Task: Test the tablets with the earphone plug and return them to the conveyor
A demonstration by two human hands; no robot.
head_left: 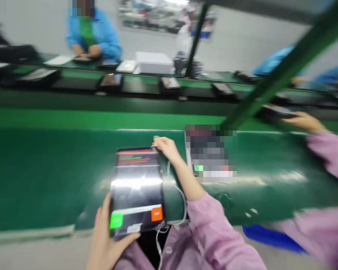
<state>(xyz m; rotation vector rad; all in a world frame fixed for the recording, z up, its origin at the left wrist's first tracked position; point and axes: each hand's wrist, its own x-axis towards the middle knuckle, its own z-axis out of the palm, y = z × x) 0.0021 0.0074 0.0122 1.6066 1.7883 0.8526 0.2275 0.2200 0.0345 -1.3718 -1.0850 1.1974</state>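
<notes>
A black tablet (138, 195) is tilted up in front of me, its lit screen showing red and green text lines at the top and a green and an orange button at the bottom. My left hand (108, 232) grips its lower left corner, thumb across the bottom edge. At the upper right corner, my right hand (166, 146) is closed in a pinch, with a small pale item at the fingertips that is too blurred to name. A white cable (183, 198) loops beside the tablet and hangs down across my lap.
A second, pixelated tablet (210, 157) lies on the green bench (53, 176). Beyond runs a line with several devices in black trays (169, 88). At right, a co-worker's hand (307, 122) holds a dark device. A green post (281, 67) slants across. Another person (109, 33) works opposite.
</notes>
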